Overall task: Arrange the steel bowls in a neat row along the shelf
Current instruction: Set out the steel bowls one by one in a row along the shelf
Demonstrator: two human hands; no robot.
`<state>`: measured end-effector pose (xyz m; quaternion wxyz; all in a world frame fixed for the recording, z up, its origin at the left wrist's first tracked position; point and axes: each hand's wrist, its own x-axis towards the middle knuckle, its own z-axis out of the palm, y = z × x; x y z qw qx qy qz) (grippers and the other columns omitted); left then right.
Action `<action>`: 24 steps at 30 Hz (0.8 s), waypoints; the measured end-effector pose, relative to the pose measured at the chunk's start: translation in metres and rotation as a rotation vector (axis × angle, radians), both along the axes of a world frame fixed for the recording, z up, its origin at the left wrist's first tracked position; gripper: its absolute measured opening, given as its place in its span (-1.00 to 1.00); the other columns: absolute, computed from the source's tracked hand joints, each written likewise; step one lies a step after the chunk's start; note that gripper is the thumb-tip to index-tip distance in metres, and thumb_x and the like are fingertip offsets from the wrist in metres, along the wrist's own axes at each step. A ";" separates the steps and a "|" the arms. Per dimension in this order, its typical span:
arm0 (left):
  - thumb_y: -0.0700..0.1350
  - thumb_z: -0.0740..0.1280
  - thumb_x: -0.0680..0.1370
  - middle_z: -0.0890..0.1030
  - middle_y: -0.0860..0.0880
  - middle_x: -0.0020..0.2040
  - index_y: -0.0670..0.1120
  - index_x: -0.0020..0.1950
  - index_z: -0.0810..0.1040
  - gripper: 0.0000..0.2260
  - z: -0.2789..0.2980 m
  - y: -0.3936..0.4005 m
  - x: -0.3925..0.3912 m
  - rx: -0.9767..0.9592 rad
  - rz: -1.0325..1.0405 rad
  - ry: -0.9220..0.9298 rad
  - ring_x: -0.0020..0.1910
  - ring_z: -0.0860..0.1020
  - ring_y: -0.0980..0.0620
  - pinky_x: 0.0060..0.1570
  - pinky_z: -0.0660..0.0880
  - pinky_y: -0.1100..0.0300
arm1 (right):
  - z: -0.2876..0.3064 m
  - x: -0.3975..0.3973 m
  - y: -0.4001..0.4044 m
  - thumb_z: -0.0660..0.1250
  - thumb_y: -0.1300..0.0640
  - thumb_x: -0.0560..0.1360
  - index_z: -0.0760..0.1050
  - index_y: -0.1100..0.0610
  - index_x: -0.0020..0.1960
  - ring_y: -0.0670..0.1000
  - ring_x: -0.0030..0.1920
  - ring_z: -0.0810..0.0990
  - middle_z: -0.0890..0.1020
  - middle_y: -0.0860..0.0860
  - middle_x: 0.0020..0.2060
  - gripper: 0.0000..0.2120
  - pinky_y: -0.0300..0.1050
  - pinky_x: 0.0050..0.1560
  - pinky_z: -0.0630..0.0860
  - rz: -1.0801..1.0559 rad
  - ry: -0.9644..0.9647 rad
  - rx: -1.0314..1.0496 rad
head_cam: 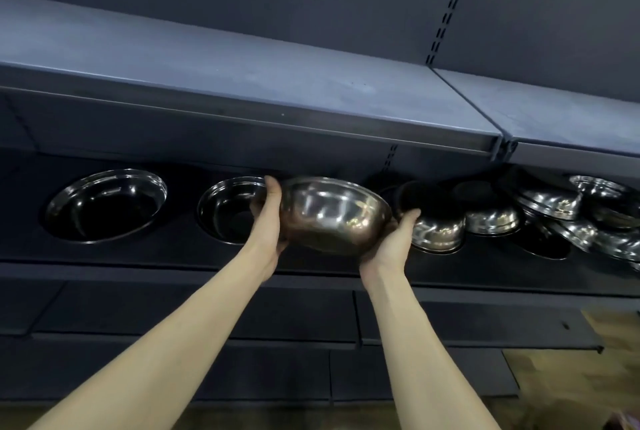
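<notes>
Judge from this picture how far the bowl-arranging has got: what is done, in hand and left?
Done: two bowls stand spaced on the shelf at left. In hand: the left hand and right hand hold a third bowl. Left: the jumbled bowls at right.

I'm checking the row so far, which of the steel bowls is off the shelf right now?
The bowl in the middle, held up between the left hand and right hand. The two bowls to its left rest on the shelf.
</notes>
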<state>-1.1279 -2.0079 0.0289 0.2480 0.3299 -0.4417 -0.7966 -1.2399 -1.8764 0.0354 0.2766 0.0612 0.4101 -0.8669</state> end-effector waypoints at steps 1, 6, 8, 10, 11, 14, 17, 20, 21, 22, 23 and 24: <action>0.63 0.24 0.17 0.61 0.07 0.26 0.13 0.44 0.37 -0.04 0.001 0.000 0.005 -0.005 -0.038 -0.009 0.22 0.58 0.03 0.33 0.43 -0.05 | 0.000 0.004 0.002 0.14 -0.36 0.62 0.55 0.03 0.36 0.05 0.21 0.65 0.70 0.02 0.19 -0.43 0.04 0.36 0.49 0.025 0.008 0.043; 0.03 0.24 0.57 0.67 -0.08 0.04 -0.06 0.09 0.60 -0.76 0.005 -0.009 0.018 0.093 -0.005 -0.066 0.01 0.63 -0.06 0.10 0.55 0.00 | 0.006 0.017 0.006 0.22 -0.02 0.64 0.61 0.11 0.19 0.08 0.10 0.67 0.71 0.06 0.10 -0.71 0.03 0.27 0.55 0.034 0.039 0.281; -0.17 0.22 0.56 0.66 -0.11 0.08 -0.09 0.20 0.59 -0.74 0.005 -0.012 0.021 0.109 0.056 -0.013 0.00 0.62 -0.08 -0.03 0.56 0.03 | 0.005 0.019 0.005 0.18 -0.06 0.66 0.58 0.10 0.30 0.11 0.21 0.65 0.70 0.07 0.19 -0.64 0.10 0.39 0.50 0.084 0.063 0.374; -0.25 0.19 0.55 0.63 -0.07 0.20 0.03 0.34 0.52 -0.59 0.002 -0.016 0.022 0.031 0.101 0.024 0.16 0.59 -0.07 0.18 0.53 -0.04 | 0.006 0.025 0.007 0.14 -0.11 0.69 0.59 0.07 0.26 0.12 0.17 0.67 0.72 0.07 0.13 -0.63 0.16 0.32 0.57 0.141 0.120 0.495; -0.26 0.18 0.56 0.61 -0.03 0.25 0.09 0.40 0.47 -0.54 0.001 -0.018 0.023 -0.034 0.107 0.018 0.23 0.56 -0.06 0.29 0.47 -0.06 | 0.007 0.028 0.009 0.13 -0.12 0.70 0.60 0.05 0.20 0.12 0.12 0.68 0.72 0.06 0.09 -0.65 0.16 0.22 0.63 0.162 0.161 0.560; -0.26 0.18 0.58 0.49 0.04 0.39 0.10 0.53 0.29 -0.46 0.000 -0.020 0.025 -0.275 0.067 -0.067 0.36 0.45 0.00 0.42 0.34 0.01 | 0.007 0.031 0.014 0.20 -0.07 0.67 0.63 0.04 0.18 0.11 0.07 0.70 0.71 0.07 0.07 -0.70 0.09 -0.07 0.73 0.130 0.300 0.680; -0.17 0.21 0.61 0.35 0.09 0.51 0.08 0.58 0.19 -0.46 0.000 -0.023 0.031 -0.498 -0.004 -0.171 0.47 0.31 0.05 0.40 0.23 0.19 | 0.004 0.026 0.015 0.25 -0.02 0.64 0.66 0.06 0.13 0.13 0.05 0.71 0.72 0.09 0.04 -0.75 0.12 -0.13 0.74 0.064 0.335 0.715; 0.10 0.22 0.63 0.33 0.07 0.51 0.12 0.58 0.15 -0.47 0.005 -0.033 0.036 -0.668 -0.117 -0.300 0.48 0.32 0.01 0.30 0.26 0.20 | 0.000 0.016 0.015 0.31 0.01 0.59 0.67 0.03 0.10 0.16 0.05 0.73 0.74 0.07 0.01 -0.80 0.19 0.00 0.72 0.013 0.282 0.687; 0.17 0.19 0.62 0.35 0.06 0.50 0.13 0.58 0.15 -0.46 0.008 -0.037 0.038 -0.737 -0.146 -0.362 0.46 0.35 -0.01 0.26 0.28 0.19 | 0.000 0.012 0.014 0.33 0.01 0.56 0.67 0.00 0.09 0.15 0.07 0.73 0.75 0.06 0.02 -0.81 0.20 0.07 0.70 -0.013 0.274 0.677; 0.22 0.16 0.61 0.38 0.04 0.49 0.14 0.57 0.16 -0.46 0.009 -0.041 0.041 -0.832 -0.171 -0.432 0.44 0.37 -0.03 0.26 0.32 0.16 | -0.001 0.008 0.014 0.34 0.03 0.55 0.67 0.00 0.11 0.15 0.08 0.72 0.75 0.06 0.03 -0.81 0.19 0.08 0.70 -0.037 0.263 0.647; 0.25 0.14 0.61 0.39 0.02 0.47 0.15 0.56 0.18 -0.46 0.011 -0.046 0.044 -0.947 -0.188 -0.498 0.42 0.39 -0.05 0.28 0.37 0.11 | -0.001 0.004 0.012 0.34 0.07 0.56 0.65 0.03 0.15 0.14 0.08 0.73 0.74 0.08 0.05 -0.80 0.16 0.04 0.71 -0.056 0.254 0.623; 0.27 0.12 0.60 0.40 0.02 0.47 0.15 0.55 0.21 -0.46 0.011 -0.050 0.048 -1.064 -0.194 -0.555 0.42 0.39 -0.05 0.30 0.39 0.05 | 0.000 0.002 0.010 0.33 0.11 0.58 0.64 0.08 0.18 0.13 0.06 0.73 0.73 0.09 0.07 -0.79 0.11 -0.02 0.73 -0.071 0.248 0.589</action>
